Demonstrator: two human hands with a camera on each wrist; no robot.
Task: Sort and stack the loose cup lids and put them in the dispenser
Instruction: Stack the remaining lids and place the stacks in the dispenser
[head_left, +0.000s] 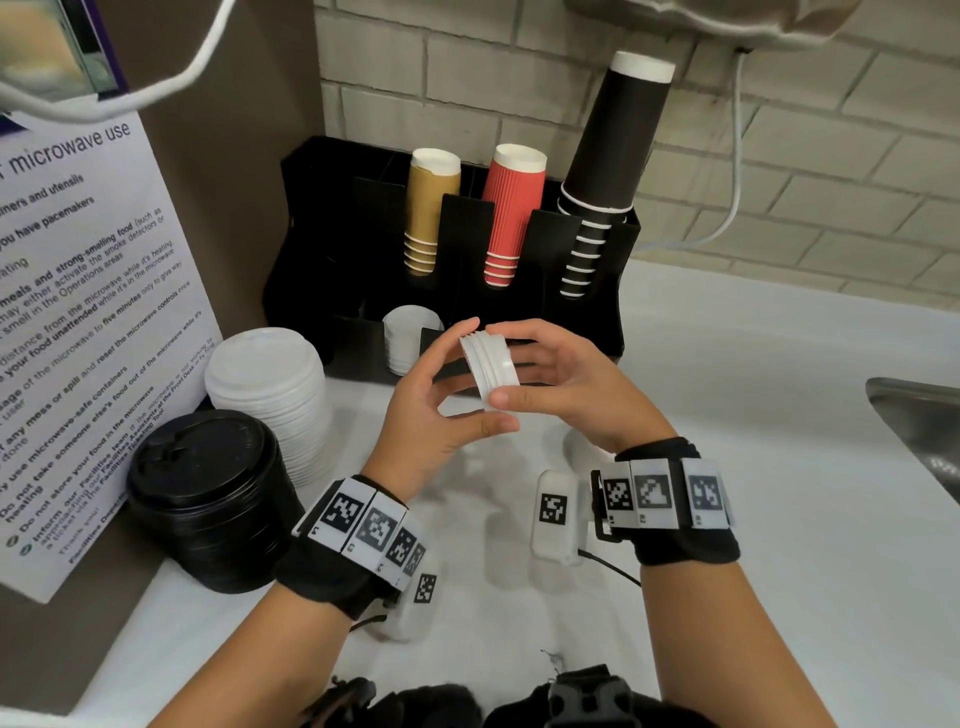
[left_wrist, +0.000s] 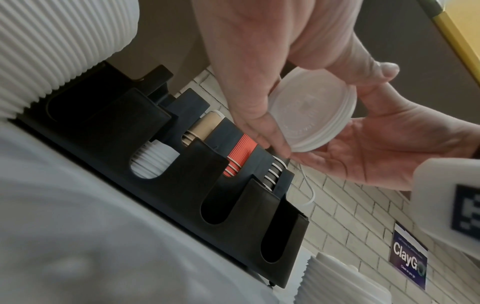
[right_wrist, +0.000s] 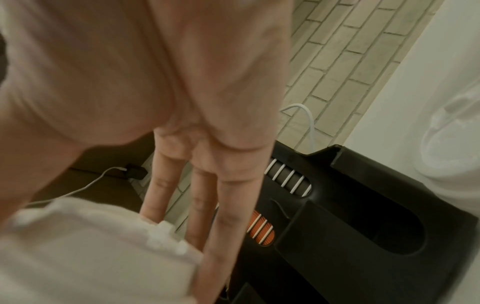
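Observation:
A small stack of white lids (head_left: 491, 371) stands on edge in the air in front of the black dispenser (head_left: 587, 322). My left hand (head_left: 470, 376) grips the stack by its rim, thumb below and fingers above. My right hand (head_left: 511, 364) holds it from the other side, thumb in front and fingers behind. In the left wrist view the lids (left_wrist: 314, 115) sit between my left thumb and fingers, with the right palm (left_wrist: 376, 148) cupped behind. In the right wrist view the lids (right_wrist: 91, 246) are a white blur. One front slot of the dispenser holds white lids (head_left: 410, 338).
A tall pile of large white lids (head_left: 270, 395) and a pile of black lids (head_left: 208, 499) stand at the left by a notice board. Gold, red and black cup stacks (head_left: 511, 218) fill the dispenser's rear slots. A sink edge (head_left: 914, 410) lies at the right.

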